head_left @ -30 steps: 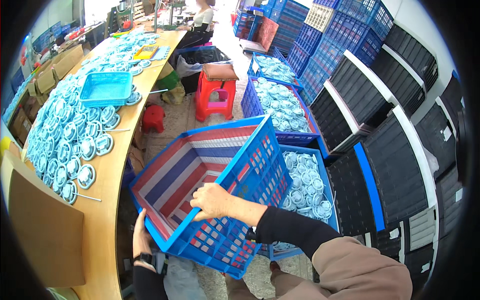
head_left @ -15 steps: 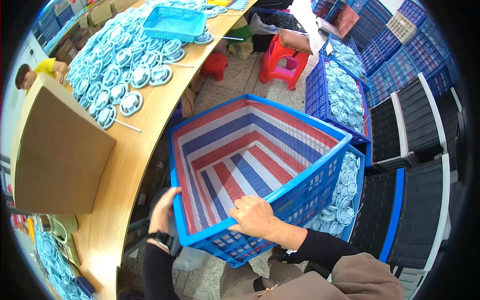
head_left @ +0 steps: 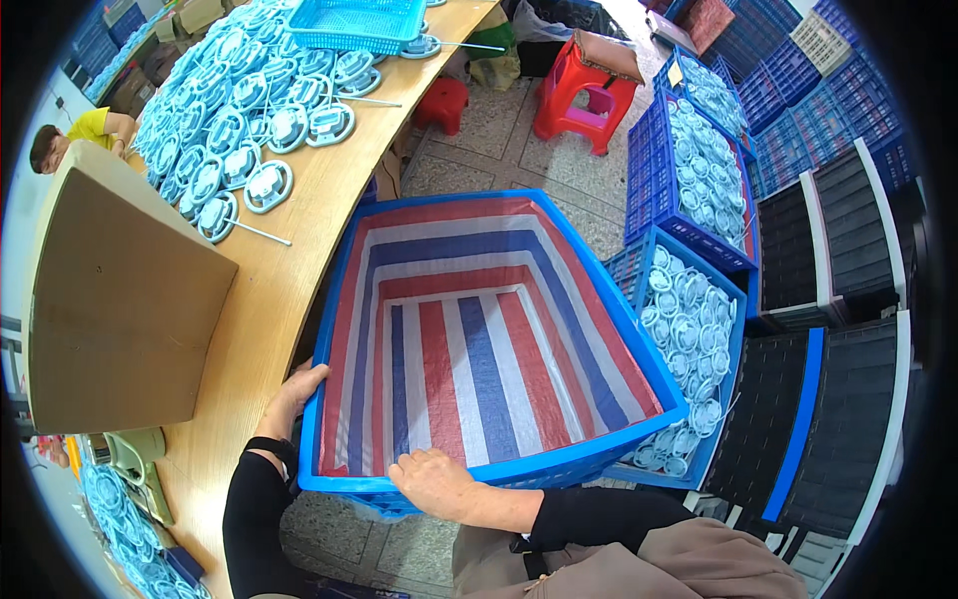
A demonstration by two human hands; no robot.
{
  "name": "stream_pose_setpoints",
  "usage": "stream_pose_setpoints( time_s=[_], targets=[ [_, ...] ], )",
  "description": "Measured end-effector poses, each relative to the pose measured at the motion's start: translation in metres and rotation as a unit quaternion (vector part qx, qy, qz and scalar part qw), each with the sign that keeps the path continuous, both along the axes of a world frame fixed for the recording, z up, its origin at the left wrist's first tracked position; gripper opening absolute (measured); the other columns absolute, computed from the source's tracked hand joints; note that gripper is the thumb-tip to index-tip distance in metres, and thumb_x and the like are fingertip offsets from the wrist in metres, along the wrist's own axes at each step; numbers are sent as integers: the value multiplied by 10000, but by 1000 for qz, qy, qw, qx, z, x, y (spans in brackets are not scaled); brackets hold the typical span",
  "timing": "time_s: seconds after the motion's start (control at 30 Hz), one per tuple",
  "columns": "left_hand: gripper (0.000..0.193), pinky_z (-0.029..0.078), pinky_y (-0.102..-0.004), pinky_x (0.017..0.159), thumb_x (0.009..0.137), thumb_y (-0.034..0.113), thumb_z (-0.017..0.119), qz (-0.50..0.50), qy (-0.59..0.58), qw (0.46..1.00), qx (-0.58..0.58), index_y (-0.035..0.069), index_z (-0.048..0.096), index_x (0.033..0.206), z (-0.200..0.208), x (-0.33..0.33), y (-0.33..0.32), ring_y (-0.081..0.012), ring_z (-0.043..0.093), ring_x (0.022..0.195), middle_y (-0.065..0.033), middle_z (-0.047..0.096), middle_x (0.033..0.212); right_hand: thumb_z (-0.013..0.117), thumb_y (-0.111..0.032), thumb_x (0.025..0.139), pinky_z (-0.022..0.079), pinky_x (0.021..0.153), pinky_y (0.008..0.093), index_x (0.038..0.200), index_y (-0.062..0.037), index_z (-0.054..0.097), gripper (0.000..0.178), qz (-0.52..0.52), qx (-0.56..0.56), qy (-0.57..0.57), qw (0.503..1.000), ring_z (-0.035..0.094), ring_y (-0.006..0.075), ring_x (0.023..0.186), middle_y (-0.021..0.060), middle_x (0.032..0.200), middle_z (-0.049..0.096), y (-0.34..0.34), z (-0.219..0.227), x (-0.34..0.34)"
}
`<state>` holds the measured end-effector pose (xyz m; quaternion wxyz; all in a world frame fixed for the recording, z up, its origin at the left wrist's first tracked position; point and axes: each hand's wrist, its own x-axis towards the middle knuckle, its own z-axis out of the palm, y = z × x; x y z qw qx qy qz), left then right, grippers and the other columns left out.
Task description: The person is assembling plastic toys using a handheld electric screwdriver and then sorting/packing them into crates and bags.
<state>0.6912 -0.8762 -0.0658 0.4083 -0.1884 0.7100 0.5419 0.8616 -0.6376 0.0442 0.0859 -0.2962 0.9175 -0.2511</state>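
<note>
A large blue plastic crate point(head_left: 654, 394) lined with striped red, white and blue woven sheeting point(head_left: 479, 369) hangs in front of me, nothing lying inside it. My left hand point(head_left: 294, 392) is at its left rim, its fingers partly hidden against the crate's side. With fingers curled over the near rim, my right hand point(head_left: 436, 483) grips the crate close to its near left corner. The crate's far left side lies along the wooden table's edge, and its right side is beside a blue crate full of pale blue round parts point(head_left: 689, 339).
On the wooden table point(head_left: 249, 309) are a heap of pale blue parts point(head_left: 235, 120), a light blue basket point(head_left: 359, 25) and a cardboard box point(head_left: 120, 309). Red stools point(head_left: 584, 95) stand beyond. Black crates point(head_left: 848, 399) line the right. A person in yellow point(head_left: 90, 127) is behind the table.
The lined crate has turned and now sits squarer to me, its near right corner swung closer. Both hands moved left and slightly down with it, still gripping.
</note>
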Motion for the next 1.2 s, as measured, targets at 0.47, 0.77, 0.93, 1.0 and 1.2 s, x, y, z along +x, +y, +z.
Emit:
stream_pose_setpoints(
  time_s=[0.47, 0.77, 0.93, 1.0, 1.2],
  targets=[
    [557, 519, -376, 815, 761, 137, 557, 31, 6, 999, 19, 6, 439, 1290, 25, 11, 6, -252, 615, 922, -177, 601, 1071, 706, -185, 670, 493, 663, 407, 802, -68, 588, 212, -96, 65, -103, 988, 626, 306, 726, 115, 704, 607, 198, 31, 39],
    [494, 516, -329, 742, 728, 82, 560, -33, 7, 999, 7, 20, 509, 1215, 102, 10, 46, -209, 619, 809, -103, 618, 959, 706, -182, 661, 482, 584, 359, 770, -93, 596, 178, -151, 24, -29, 988, 613, 232, 647, 57, 649, 577, 233, 116, 52],
    [526, 491, -349, 825, 812, 184, 604, -114, 37, 993, 10, 34, 454, 1293, 94, -31, 73, -193, 593, 936, -117, 601, 1089, 707, -195, 659, 478, 568, 357, 739, -95, 571, 187, -187, 22, -49, 981, 613, 236, 636, 54, 628, 570, 224, 67, 84],
    [607, 483, -359, 851, 839, 251, 609, -142, 46, 989, 2, 49, 370, 1359, 95, -46, 89, -208, 570, 1011, -131, 563, 1171, 708, -200, 658, 474, 580, 372, 735, -95, 566, 193, -200, 7, -55, 978, 613, 247, 658, 60, 642, 577, 215, 35, 94],
    [757, 393, -382, 983, 850, 299, 631, -322, 89, 932, -142, 60, 233, 1449, 117, -54, 61, -269, 461, 1205, -178, 453, 1334, 703, -172, 658, 474, 670, 398, 779, -83, 553, 212, -217, -25, -35, 975, 606, 278, 751, 92, 731, 594, 161, -45, 46]
  ],
)
